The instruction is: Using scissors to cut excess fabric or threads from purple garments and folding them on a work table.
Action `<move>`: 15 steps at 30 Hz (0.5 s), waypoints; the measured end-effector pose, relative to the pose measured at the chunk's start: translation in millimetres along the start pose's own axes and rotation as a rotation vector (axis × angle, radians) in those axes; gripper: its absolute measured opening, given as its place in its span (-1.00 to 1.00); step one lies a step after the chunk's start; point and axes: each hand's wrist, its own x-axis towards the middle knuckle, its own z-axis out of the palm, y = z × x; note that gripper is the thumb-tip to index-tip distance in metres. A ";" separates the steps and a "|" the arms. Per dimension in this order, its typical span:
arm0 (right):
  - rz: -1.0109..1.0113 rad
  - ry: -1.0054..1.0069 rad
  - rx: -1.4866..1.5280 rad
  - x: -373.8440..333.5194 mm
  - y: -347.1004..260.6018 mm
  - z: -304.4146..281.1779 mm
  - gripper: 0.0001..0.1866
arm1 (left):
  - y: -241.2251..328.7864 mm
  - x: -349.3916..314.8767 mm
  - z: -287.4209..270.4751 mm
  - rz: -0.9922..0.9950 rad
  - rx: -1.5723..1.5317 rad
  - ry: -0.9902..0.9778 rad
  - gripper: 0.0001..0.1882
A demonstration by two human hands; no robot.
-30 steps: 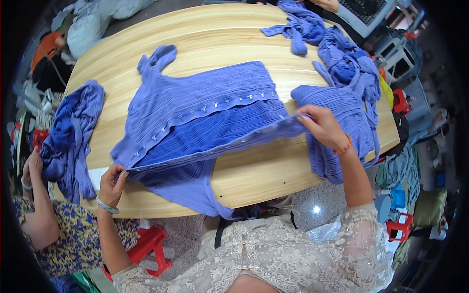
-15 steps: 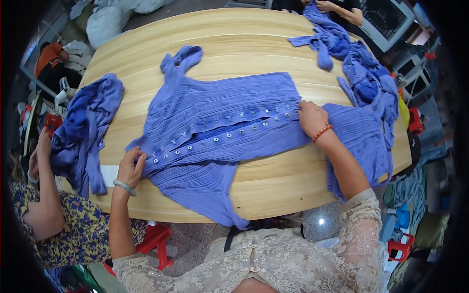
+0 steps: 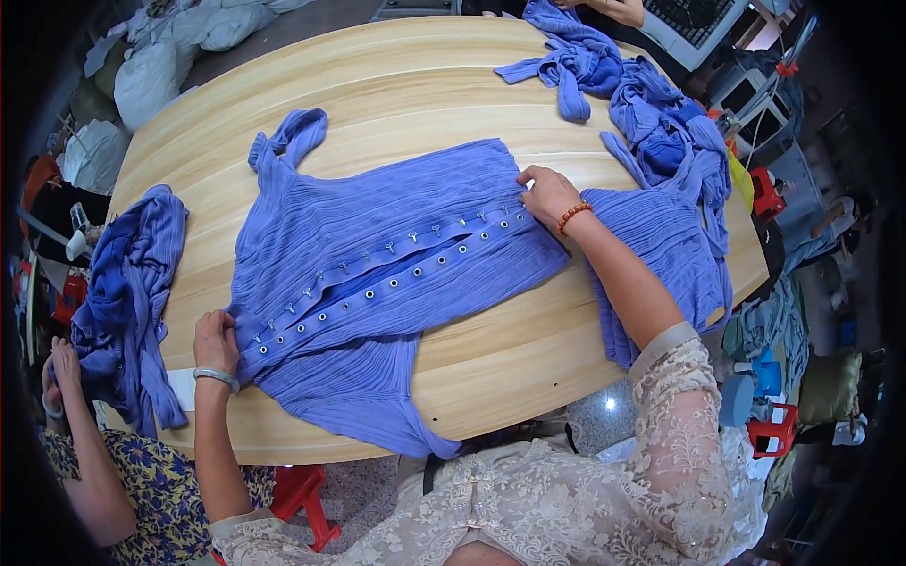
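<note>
A ribbed violet-blue cardigan (image 3: 377, 203) lies spread on the table, its front running slantwise. Two rows of metal fasteners line the front edges, with a narrow gap between them in the middle. At the neck end, my left hand (image 3: 217, 344), with a pale bangle on its wrist, is closed on the edge of the cardigan. My right hand (image 3: 550, 196), wearing a beaded bracelet, pinches the front edge at the hem end. One sleeve is bent up at the far left; the other hangs over the near table edge.
More violet-blue garments lie in a heap (image 3: 661, 132) at the right and a pile (image 3: 132, 302) at the left of the wooden table (image 3: 396, 85). A co-worker's hands (image 3: 64, 368) are by the left pile; another person's arm (image 3: 618, 9) shows at the far side. A red stool (image 3: 307, 505) stands below.
The view has shifted, so table and garments sit further left in it. My right hand has moved slightly along the hem end to the corner of the far front edge. Both hands remain on the cardigan.
</note>
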 end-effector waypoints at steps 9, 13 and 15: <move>-0.209 0.308 0.494 32.5 -13.9 -21.4 -0.77 | -8.1 41.0 -42.4 -0.082 0.044 0.228 -0.88; -0.224 0.301 0.339 41.9 -23.7 -20.7 -0.77 | -10.3 45.2 -42.6 -0.068 0.073 0.252 -0.84; -0.220 0.226 0.231 46.1 -15.0 -6.9 -0.72 | -8.6 41.0 -34.2 -0.071 0.106 0.185 -0.81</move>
